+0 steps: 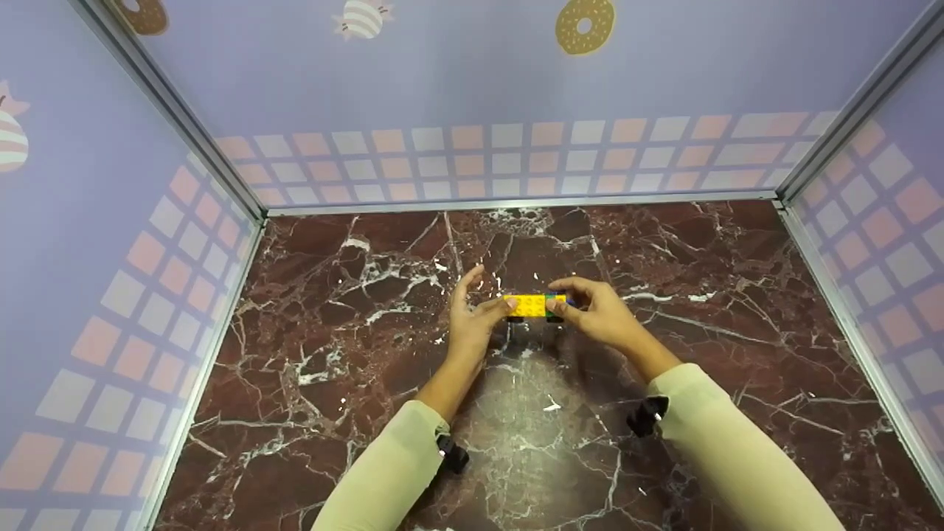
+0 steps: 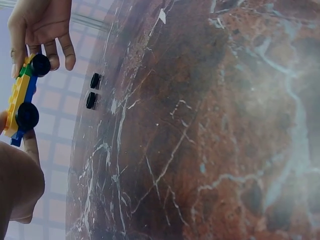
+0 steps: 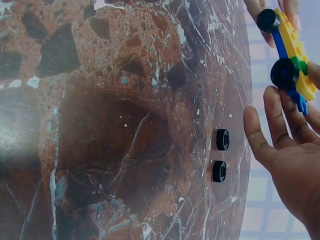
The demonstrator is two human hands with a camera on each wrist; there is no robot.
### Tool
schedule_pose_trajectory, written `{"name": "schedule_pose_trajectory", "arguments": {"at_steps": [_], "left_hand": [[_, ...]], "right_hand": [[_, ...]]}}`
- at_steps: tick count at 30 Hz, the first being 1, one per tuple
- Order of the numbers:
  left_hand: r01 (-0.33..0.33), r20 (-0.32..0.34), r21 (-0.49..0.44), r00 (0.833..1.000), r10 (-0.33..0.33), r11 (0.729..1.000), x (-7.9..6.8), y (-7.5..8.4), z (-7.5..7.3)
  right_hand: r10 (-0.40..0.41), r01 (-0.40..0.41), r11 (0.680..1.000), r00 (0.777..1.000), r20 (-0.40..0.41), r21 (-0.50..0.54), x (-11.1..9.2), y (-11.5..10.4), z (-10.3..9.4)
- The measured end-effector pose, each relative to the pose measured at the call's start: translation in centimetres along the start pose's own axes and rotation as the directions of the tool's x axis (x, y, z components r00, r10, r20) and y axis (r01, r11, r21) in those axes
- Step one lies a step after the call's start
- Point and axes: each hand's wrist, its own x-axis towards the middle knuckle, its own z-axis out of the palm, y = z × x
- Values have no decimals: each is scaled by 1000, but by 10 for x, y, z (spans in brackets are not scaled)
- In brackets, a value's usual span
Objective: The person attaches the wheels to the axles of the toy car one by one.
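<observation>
A small toy brick car (image 1: 527,305) is held level above the table between both hands. Yellow bricks and one green brick (image 3: 299,65) sit on its blue base (image 2: 31,90). Two black wheels (image 2: 27,115) are fitted on the side toward the wrist cameras; the far side is hidden. My left hand (image 1: 470,324) pinches the left end, thumb on the yellow top and a finger underneath. My right hand (image 1: 601,313) grips the other end, thumb at the green brick and fingers below. Two loose black wheels (image 3: 221,155) rest on the table in both wrist views.
The table (image 1: 332,413) has a dark red marbled top with white veins. Lilac panels with pink and white squares stand at the back (image 1: 472,88), left (image 1: 88,295) and right (image 1: 892,280), joined by metal edging.
</observation>
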Motion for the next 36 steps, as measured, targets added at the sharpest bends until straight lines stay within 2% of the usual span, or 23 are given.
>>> {"name": "schedule_pose_trajectory", "arguments": {"at_steps": [8, 15, 20, 27, 36], "left_hand": [[4, -12, 0, 1000, -4, 1000, 1, 2, 1], [14, 0, -30, 1000, -14, 999, 1, 4, 3], [19, -2, -34, 1000, -19, 999, 2, 5, 4], [26, 10, -57, 1000, -25, 998, 4, 6, 5], [22, -25, -48, 999, -23, 999, 6, 6, 11]], "right_hand": [[6, -5, 1000, 998, 70, -12, -4, 1, 0], [-20, 21, 1000, 993, 117, -4, -8, 0, 1], [-34, 34, 999, 991, 130, 3, -8, 1, 4], [-19, 11, 999, 987, 157, 50, -11, -2, 8], [7, -13, 999, 989, 147, 40, -15, 1, 10]]}}
